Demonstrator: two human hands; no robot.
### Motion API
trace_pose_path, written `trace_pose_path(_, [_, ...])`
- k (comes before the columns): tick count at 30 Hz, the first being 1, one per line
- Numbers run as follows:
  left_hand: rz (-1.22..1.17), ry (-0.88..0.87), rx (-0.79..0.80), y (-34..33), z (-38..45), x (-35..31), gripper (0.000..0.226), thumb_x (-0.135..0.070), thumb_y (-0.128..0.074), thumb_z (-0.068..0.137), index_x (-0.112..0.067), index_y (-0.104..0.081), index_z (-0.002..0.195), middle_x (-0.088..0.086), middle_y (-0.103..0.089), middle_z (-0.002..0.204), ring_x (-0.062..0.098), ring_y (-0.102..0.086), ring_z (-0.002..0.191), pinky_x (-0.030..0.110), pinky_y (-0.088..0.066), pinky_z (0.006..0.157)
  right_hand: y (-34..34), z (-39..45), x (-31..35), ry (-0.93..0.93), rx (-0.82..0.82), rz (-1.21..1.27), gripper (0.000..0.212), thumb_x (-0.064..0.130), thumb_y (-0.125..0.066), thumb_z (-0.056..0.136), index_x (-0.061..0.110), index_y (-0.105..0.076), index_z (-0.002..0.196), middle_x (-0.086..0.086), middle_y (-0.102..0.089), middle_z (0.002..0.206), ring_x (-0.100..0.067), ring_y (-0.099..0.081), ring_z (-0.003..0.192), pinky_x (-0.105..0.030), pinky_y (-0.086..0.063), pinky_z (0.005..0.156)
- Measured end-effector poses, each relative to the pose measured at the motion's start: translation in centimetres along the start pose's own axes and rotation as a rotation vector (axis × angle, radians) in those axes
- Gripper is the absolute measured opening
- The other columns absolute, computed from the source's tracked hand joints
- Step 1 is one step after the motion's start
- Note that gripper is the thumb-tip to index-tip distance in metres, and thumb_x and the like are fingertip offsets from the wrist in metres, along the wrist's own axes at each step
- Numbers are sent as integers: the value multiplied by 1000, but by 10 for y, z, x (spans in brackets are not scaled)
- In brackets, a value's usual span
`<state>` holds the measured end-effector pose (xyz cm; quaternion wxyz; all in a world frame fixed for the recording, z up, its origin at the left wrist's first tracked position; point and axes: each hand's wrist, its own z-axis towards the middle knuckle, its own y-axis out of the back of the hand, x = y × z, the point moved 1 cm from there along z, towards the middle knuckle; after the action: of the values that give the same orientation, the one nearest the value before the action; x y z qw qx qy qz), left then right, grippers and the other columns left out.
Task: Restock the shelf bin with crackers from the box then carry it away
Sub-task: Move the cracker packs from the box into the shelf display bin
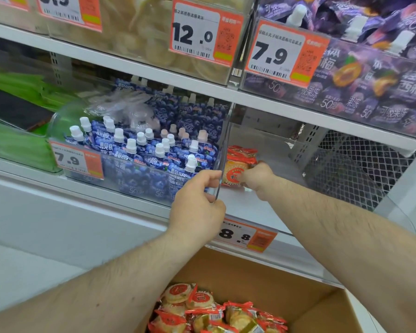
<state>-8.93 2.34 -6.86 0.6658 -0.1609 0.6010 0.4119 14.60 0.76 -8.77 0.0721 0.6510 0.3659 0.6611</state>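
White store shelving (139,68) filled the view, its tiers lined with clear plastic bins and orange price tags. At far left a bin of green packets (15,140) sat on the middle tier, with a dark flat object (15,109) lying on top of it. Next to it stood a bin of blue spouted pouches (154,152) with white caps, tagged 7.9 on its front. The left hand (197,203) gripped the clear side wall of the cracker bin (269,219) just beside those pouches, fingers curled over the wall's top edge. That bin, marked 8.8 on its front tag (245,236), sat on the middle tier and held only a few red-and-gold cracker packets (238,162) near its left wall, its floor otherwise bare. The right hand (257,179) reached inside it, fingers curled around a packet and touching it; how firm the hold was could not be told. Below the arms, at the bottom centre, an open cardboard box (250,272) held a heap of the same cracker packets. On the tier above, a bin of pale round snacks (154,44) carried a 12.0 tag, and to the right a bin of purple plum pouches (370,87) carried a 7.9 tag. Wire mesh (360,169) backed the shelf at far right.
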Motion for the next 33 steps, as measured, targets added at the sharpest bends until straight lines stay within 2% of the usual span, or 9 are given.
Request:
trace_pose_path(5, [-1,5,30,1,0,0,50,-5,-62,85,-35,-53,125,-20,-55,105,3,-57,78,23,-52,78,14,-10,1,-2,57,3,41,7,-73,83,5,-49,116,-11,-65,106,-25,-66,97,-39,-57,86])
trace_pose_path(10, [3,-4,58,3,-1,-2,52,-7,-64,85,-29,-51,130,-13,-56,112,7,-60,86,31,-55,83,32,-24,4,-16,54,-41,25,13,-74,84,7,-53,96,-12,-66,101,-27,-66,97,-45,-56,90])
trace_pose_path(12, [22,-21,67,2,-3,-3,53,-10,-65,84,-27,-49,132,-10,-55,117,10,-60,93,37,-55,85,36,-31,5,-3,61,-51,38,16,-75,84,-1,-53,110,-11,-65,95,-26,-66,94,-45,-56,88])
trace_pose_path(14, [36,-31,76,2,-4,-5,53,-11,-65,84,-26,-48,132,-9,-55,120,12,-60,97,40,-55,87,39,-37,4,22,71,-80,69,20,-75,84,-4,-39,137,-10,-59,99,-23,-65,89,-41,-57,86])
trace_pose_path(16, [30,-20,76,3,-4,-6,51,-9,-64,85,-25,-49,131,-8,-55,121,11,-60,98,40,-55,88,41,-41,3,45,86,-129,75,22,-73,85,-1,-32,145,-10,-56,103,-22,-63,85,-39,-56,83])
trace_pose_path(21, [20,-10,69,6,-5,-1,45,-9,-63,86,-26,-51,126,-11,-56,121,6,-60,96,34,-53,89,37,-32,8,85,43,-212,35,31,-67,89,9,-59,114,-7,-70,93,-22,-71,83,-39,-60,78])
trace_pose_path(24, [14,3,75,7,-6,3,39,-12,-63,87,-31,-52,120,-16,-55,116,3,-61,93,32,-53,88,31,-26,13,99,2,-240,31,35,-68,88,9,-64,105,-6,-72,86,-21,-71,78,-39,-61,74])
trace_pose_path(28, [4,12,55,5,-6,7,41,-13,-63,87,-29,-53,124,-17,-55,117,2,-60,93,24,-50,85,20,-21,18,104,-35,-284,37,41,-68,87,10,-62,106,-5,-69,93,-16,-64,68,-24,-46,49])
trace_pose_path(33, [-6,-2,46,3,-7,8,42,-14,-62,88,-29,-52,125,-20,-53,115,-3,-57,92,20,-47,85,16,-17,21,30,-32,-192,37,40,-69,86,10,-62,105,-8,-70,99,-23,-69,82,-28,-52,60])
